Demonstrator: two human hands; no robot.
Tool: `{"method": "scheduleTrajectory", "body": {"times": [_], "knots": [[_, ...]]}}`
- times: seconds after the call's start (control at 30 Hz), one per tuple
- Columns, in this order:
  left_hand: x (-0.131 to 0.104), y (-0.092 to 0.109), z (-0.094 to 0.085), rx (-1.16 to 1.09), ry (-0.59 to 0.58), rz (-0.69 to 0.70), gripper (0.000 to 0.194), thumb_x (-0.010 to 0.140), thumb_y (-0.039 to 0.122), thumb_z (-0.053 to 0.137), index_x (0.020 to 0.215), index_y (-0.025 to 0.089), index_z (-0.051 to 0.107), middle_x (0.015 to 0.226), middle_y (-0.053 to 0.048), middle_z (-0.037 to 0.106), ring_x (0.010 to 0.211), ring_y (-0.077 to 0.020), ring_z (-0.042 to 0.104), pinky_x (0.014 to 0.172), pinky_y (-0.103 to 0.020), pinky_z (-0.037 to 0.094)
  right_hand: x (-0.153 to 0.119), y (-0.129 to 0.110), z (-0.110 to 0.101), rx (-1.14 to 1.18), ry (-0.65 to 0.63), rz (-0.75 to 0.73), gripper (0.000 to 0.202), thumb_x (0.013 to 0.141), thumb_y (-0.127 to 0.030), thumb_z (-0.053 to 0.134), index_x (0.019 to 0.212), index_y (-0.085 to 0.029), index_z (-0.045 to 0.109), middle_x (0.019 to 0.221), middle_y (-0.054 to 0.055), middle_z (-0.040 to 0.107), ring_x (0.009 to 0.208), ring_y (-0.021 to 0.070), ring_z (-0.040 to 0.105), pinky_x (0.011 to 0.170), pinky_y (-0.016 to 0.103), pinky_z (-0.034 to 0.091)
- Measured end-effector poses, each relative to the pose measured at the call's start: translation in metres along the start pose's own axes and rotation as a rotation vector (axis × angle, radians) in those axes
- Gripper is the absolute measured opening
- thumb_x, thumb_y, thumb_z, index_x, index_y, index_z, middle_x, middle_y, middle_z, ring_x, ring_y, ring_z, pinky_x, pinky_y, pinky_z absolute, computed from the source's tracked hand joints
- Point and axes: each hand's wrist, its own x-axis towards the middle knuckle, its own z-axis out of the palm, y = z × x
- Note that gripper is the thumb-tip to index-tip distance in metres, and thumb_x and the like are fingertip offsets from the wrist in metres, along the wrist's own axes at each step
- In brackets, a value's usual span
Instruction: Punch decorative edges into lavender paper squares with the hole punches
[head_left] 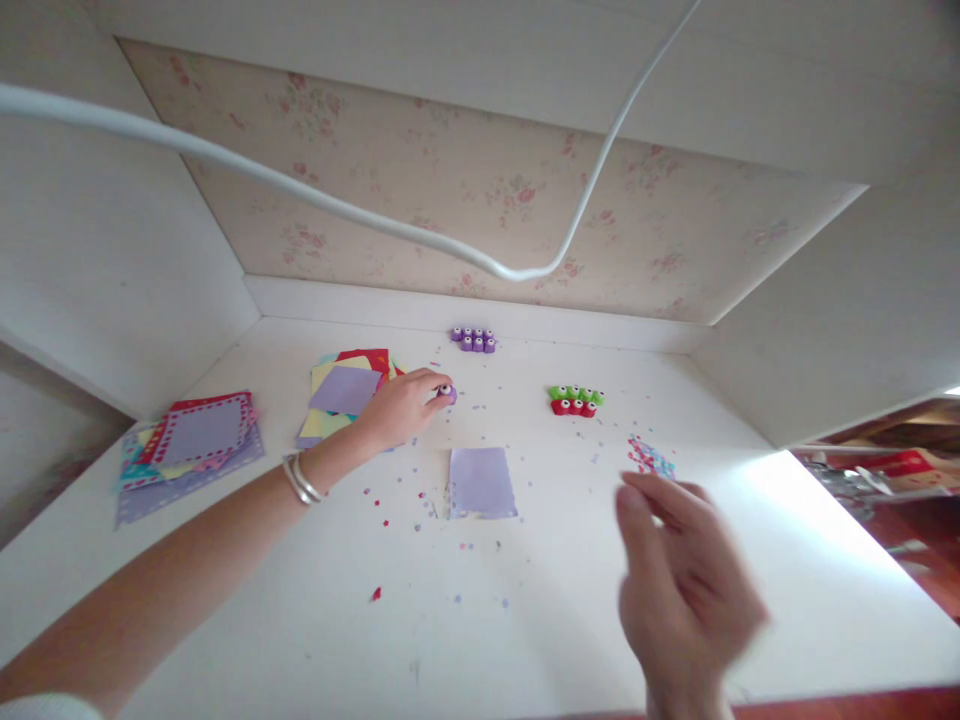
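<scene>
My left hand (405, 406), with bracelets at its wrist, pinches a small purple punch (447, 395) between thumb and fingers, just right of the loose paper stack. My right hand (679, 575) is raised over the right side of the table, its thumb and index fingertip pressed together; whatever may be between them is too small to name. Between the hands a purple paper square (482, 483) lies flat, with small notches along its edges. Just beyond my right hand sits a little pile of pink and blue paper bits (650, 457).
Purple punches (474, 341) stand in rows at the back; green and red punches (575, 401) sit right of centre. A paper stack (343, 388) and bordered papers (199, 435) lie left. Paper bits are scattered about. A white cable (420, 234) hangs across the view.
</scene>
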Motion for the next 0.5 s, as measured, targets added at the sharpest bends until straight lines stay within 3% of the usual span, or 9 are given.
{"method": "scheduleTrajectory", "body": {"times": [0.1, 0.13, 0.2, 0.27, 0.37, 0.5], "knots": [[-0.05, 0.017, 0.0, -0.166, 0.041, -0.021, 0.023, 0.095, 0.036, 0.051, 0.11, 0.026, 0.065, 0.111, -0.001, 0.069, 0.102, -0.0168, 0.064, 0.094, -0.027, 0.048, 0.019, 0.029, 0.042, -0.136, -0.299, 0.198, 0.029, 0.093, -0.044, 0.05, 0.105, -0.024, 0.067, 0.099, 0.008, 0.066, 0.078, 0.0205, 0.062, 0.065, 0.034, 0.052], [-0.064, 0.019, 0.002, -0.198, 0.038, -0.049, 0.023, 0.095, 0.037, 0.051, 0.111, 0.027, 0.065, 0.111, -0.001, 0.069, 0.102, -0.0169, 0.064, 0.092, -0.027, 0.049, 0.019, 0.039, 0.054, -0.191, -0.427, 0.237, 0.035, 0.093, -0.048, 0.047, 0.109, -0.024, 0.066, 0.107, 0.009, 0.066, 0.085, 0.0232, 0.063, 0.069, 0.038, 0.053], [-0.087, 0.021, 0.008, -0.234, 0.046, -0.096, 0.024, 0.095, 0.036, 0.051, 0.111, 0.028, 0.065, 0.112, -0.002, 0.069, 0.105, -0.0183, 0.064, 0.093, -0.029, 0.05, 0.011, 0.056, 0.073, -0.321, -0.554, 0.21, 0.048, 0.089, -0.056, 0.049, 0.118, -0.021, 0.064, 0.125, 0.014, 0.06, 0.113, 0.034, 0.055, 0.09, 0.049, 0.048], [-0.101, 0.021, 0.015, -0.233, 0.081, -0.133, 0.023, 0.094, 0.036, 0.052, 0.112, 0.029, 0.065, 0.112, -0.002, 0.068, 0.108, -0.0201, 0.063, 0.094, -0.032, 0.05, -0.001, 0.067, 0.087, -0.413, -0.623, 0.166, 0.062, 0.083, -0.062, 0.055, 0.125, -0.017, 0.06, 0.14, 0.019, 0.05, 0.132, 0.0418, 0.038, 0.102, 0.058, 0.037], [-0.11, 0.019, 0.023, -0.232, 0.094, -0.131, 0.023, 0.093, 0.034, 0.054, 0.113, 0.032, 0.065, 0.111, -0.003, 0.068, 0.104, -0.0205, 0.064, 0.092, -0.034, 0.052, -0.016, 0.072, 0.101, -0.441, -0.664, 0.112, 0.071, 0.078, -0.062, 0.063, 0.131, -0.015, 0.056, 0.148, 0.02, 0.04, 0.14, 0.0419, 0.027, 0.11, 0.06, 0.026], [-0.112, 0.017, 0.029, -0.251, 0.076, -0.072, 0.023, 0.093, 0.031, 0.055, 0.114, 0.03, 0.064, 0.11, -0.004, 0.068, 0.101, -0.0198, 0.065, 0.091, -0.034, 0.053, -0.017, 0.073, 0.114, -0.348, -0.678, 0.106, 0.043, 0.08, -0.047, 0.067, 0.114, -0.02, 0.064, 0.146, 0.013, 0.044, 0.139, 0.0334, 0.034, 0.115, 0.053, 0.023]]}}
